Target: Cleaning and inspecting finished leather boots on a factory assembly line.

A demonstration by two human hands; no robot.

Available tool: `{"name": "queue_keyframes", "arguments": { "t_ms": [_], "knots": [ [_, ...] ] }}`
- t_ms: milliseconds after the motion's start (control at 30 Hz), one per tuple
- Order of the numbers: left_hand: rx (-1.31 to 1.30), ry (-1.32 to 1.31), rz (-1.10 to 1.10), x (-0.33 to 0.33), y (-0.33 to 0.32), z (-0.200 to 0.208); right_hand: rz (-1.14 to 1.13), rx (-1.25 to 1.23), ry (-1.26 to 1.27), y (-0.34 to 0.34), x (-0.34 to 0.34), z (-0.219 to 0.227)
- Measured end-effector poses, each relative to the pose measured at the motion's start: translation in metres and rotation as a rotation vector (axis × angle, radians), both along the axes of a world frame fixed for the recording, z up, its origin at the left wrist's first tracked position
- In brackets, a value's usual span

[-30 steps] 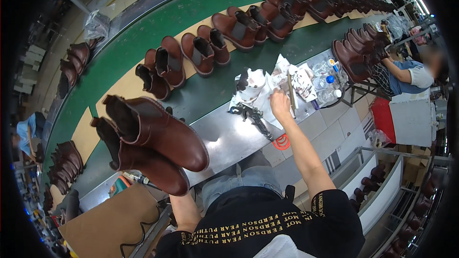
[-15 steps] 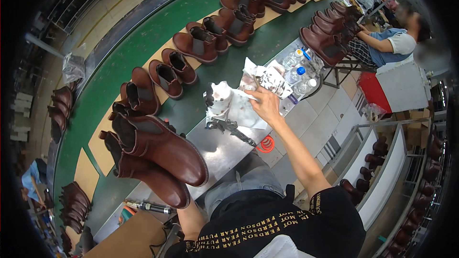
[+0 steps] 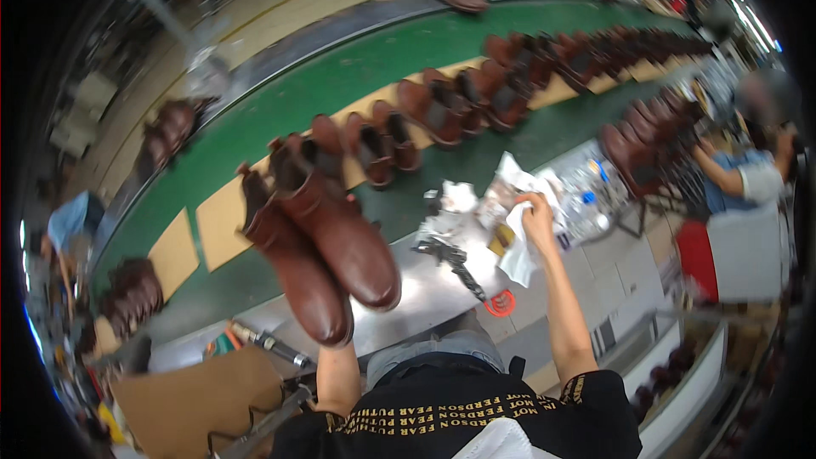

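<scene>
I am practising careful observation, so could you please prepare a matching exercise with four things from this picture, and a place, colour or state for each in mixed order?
Things:
1. The nearest boots
2. The white cloth
3. The coil
4. The long tool

Descriptions:
A. Orange-red
B. Black, on the metal tabletop
C. Hiding the left grip
D. Held in the right grip

Right pairs: 1-C, 2-D, 3-A, 4-B.

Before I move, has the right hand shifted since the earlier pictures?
Yes: judged against the black gun-shaped tool lying beside it, the right hand has shifted to the right, away from that tool.
</scene>
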State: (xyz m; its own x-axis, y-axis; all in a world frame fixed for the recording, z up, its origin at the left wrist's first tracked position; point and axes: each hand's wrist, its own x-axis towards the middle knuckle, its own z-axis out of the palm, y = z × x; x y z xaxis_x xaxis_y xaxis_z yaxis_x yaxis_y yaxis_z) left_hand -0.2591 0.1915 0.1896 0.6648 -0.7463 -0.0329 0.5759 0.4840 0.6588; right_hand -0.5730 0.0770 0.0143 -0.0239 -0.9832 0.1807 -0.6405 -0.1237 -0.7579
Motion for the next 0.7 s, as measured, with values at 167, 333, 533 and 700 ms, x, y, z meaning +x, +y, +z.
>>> {"name": "queue_keyframes", "arguments": {
  "t_ms": [167, 333, 533, 700],
  "knots": [
    [-0.055, 0.091, 0.151, 0.07, -0.043, 0.008, 0.241, -0.279, 0.066, -0.03, 0.097, 0.115],
    [-0.133, 0.24, 0.046, 0.114, -0.08, 0.006, 0.934, -0.374, 0.022, -0.061, 0.254, 0.248],
    [-0.222, 0.414, -0.259, 0.156, -0.045, -0.037, 1.263, 0.423, 0.472, -0.093, 0.378, 0.248],
    [-0.274, 0.533, -0.403, 0.215, -0.089, -0.068, 0.987, 0.466, 0.354, -0.14, 0.403, 0.279]
  ]
}}
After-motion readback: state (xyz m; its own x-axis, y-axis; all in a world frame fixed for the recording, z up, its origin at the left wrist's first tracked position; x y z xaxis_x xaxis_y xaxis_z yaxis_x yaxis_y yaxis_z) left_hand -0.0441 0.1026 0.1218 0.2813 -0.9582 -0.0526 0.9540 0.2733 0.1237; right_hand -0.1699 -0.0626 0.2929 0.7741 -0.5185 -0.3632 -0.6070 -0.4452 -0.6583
